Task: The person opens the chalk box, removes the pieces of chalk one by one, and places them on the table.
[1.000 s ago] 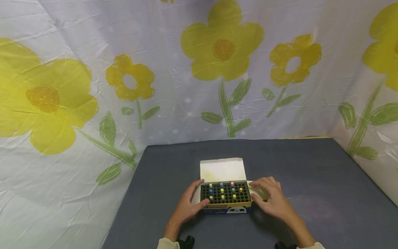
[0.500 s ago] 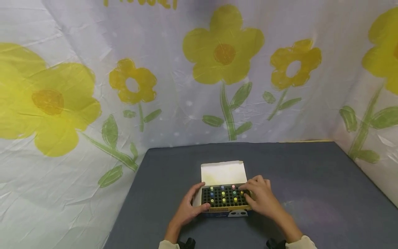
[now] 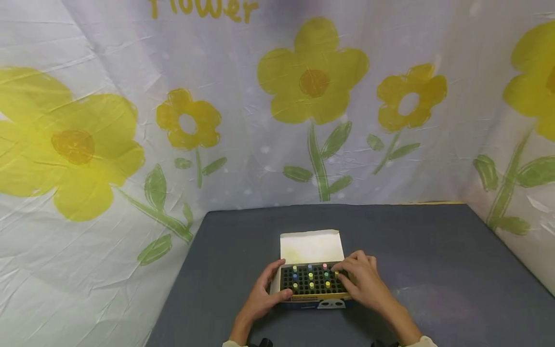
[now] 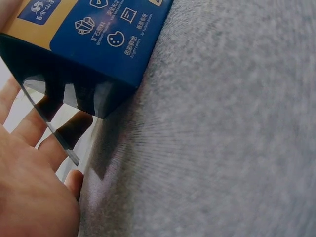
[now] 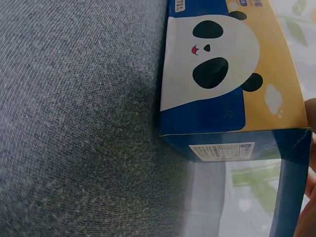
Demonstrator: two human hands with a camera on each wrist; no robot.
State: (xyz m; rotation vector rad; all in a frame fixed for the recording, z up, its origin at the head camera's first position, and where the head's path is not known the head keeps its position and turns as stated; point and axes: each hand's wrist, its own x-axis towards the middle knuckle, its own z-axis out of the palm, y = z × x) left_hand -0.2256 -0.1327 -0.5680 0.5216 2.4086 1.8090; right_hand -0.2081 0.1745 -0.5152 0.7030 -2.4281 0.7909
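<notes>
An open cardboard box of chalk (image 3: 310,304) lies on the table, blue and yellow with a panda face on its front. Its black holder (image 3: 303,288) has rows of holes. Several coloured chalks stand in it, among them a pink chalk (image 3: 324,266) and a green chalk (image 3: 326,275). My left hand (image 3: 263,295) grips the box's left end, thumb at the front corner and fingers behind the side flap (image 4: 49,126). At the holder's right end my right hand (image 3: 363,279) pinches a yellow chalk (image 3: 336,273) between thumb and forefinger.
The white box lid (image 3: 311,246) stands raised at the back. A right side flap (image 5: 291,197) sticks out below the right hand. Dark grey cloth covers the table (image 3: 243,241). A flower-printed curtain (image 3: 243,144) hangs behind and at both sides.
My right hand has moved left from beside the right flap onto the holder, and its fingertips have closed on the yellow chalk. The left hand keeps its hold on the box.
</notes>
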